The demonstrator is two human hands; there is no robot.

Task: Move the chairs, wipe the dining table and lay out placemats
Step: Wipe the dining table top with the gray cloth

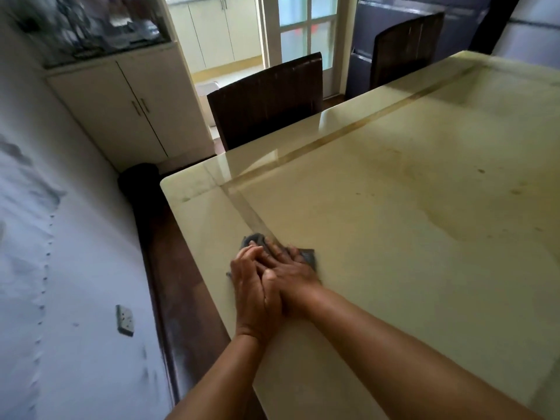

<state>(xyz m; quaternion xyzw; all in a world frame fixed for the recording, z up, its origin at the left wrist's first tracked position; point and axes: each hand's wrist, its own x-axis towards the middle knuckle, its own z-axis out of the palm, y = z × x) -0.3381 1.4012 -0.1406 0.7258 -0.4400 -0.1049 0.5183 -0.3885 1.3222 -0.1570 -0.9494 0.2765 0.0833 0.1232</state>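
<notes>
A cream, glossy dining table (394, 183) fills the right side of the view, with brownish stains across its middle. Near its left edge lies a dark grey cloth (307, 256), mostly covered by my hands. My right hand (295, 269) presses flat on the cloth. My left hand (253, 287) rests beside and partly over it, fingers also on the cloth. Two dark brown chairs stand at the far side, one near the corner (266, 98) and one further right (406, 47), both close to the table's edge.
A white wall with a socket (125, 319) runs close along the table's left side, leaving a narrow strip of dark floor. A dark round object (139, 180) stands by the table's corner. Beyond are a white cabinet (133, 107) and a glass door (303, 28).
</notes>
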